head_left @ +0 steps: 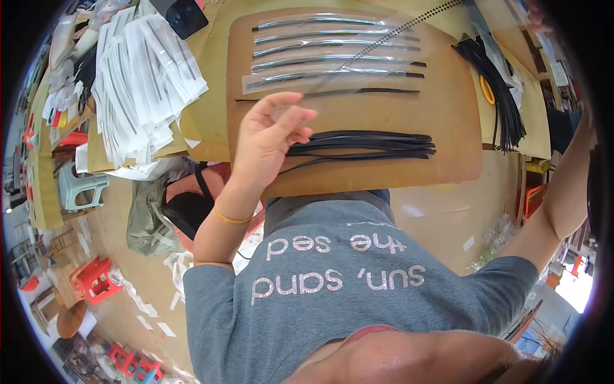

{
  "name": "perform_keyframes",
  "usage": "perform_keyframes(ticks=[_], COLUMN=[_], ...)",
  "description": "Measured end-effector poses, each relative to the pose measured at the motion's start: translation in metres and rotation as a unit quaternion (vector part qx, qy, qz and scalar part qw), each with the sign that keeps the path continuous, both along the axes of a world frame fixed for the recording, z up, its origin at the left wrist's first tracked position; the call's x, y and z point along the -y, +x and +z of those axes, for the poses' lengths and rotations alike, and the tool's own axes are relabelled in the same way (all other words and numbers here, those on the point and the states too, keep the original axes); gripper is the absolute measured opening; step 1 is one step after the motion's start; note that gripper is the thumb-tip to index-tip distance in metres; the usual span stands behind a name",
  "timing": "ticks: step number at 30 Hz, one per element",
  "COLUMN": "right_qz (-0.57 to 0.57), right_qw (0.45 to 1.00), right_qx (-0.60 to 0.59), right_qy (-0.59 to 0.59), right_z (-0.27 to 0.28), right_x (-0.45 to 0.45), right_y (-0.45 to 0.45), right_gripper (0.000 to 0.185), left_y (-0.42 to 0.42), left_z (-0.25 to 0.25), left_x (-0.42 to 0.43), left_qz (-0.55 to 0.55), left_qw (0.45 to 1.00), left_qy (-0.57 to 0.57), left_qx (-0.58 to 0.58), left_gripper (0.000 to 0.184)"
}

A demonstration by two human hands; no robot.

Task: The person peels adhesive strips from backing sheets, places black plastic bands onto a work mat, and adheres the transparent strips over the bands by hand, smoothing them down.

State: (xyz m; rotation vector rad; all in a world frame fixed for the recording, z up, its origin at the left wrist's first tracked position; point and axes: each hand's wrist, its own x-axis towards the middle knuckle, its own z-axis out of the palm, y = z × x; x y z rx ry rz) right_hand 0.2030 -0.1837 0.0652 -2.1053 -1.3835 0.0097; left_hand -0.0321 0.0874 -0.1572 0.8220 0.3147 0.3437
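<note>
My left hand is raised over the brown board, thumb and fingers pinched on the lower end of a clear film strip. A dotted dark line runs along this strip, slanting to the upper right out of view. At the top right edge my right hand shows only in part and blurred; its grip cannot be made out. Several clear sleeves with dark strips lie in rows on the board. Below them are a single black strip and a bundle of black strips, partly behind my left hand.
White paper-backed strips are piled at the left, beside a dark phone. More black strips hang over the table's right side near an orange-handled tool. Stools, one light blue and one red, stand left.
</note>
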Motion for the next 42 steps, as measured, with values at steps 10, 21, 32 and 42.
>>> perform_keyframes(ticks=[10,21,32,42], right_qz=[-0.142,-0.055,0.114,0.102], right_qw=[0.985,0.992,0.983,0.988], right_qx=[-0.079,-0.100,-0.129,-0.072], right_qy=[0.059,0.051,-0.067,-0.090], right_z=[-0.085,-0.157,-0.217,-0.220], right_x=[-0.033,-0.079,-0.027,-0.028], right_y=[0.001,0.006,0.024,0.040], right_gripper=[0.011,0.009,0.013,0.035], left_y=[0.011,0.010,-0.021,-0.016], left_z=[0.034,0.024,0.005,-0.004], left_x=[-0.098,-0.155,-0.095,-0.073], left_qz=[-0.018,-0.074,-0.093,-0.086], left_qw=[0.871,0.781,0.707,0.659], left_qy=[0.468,0.515,0.691,0.736], left_qx=[-0.147,-0.345,-0.123,-0.129], left_gripper=[0.020,0.027,0.009,0.008])
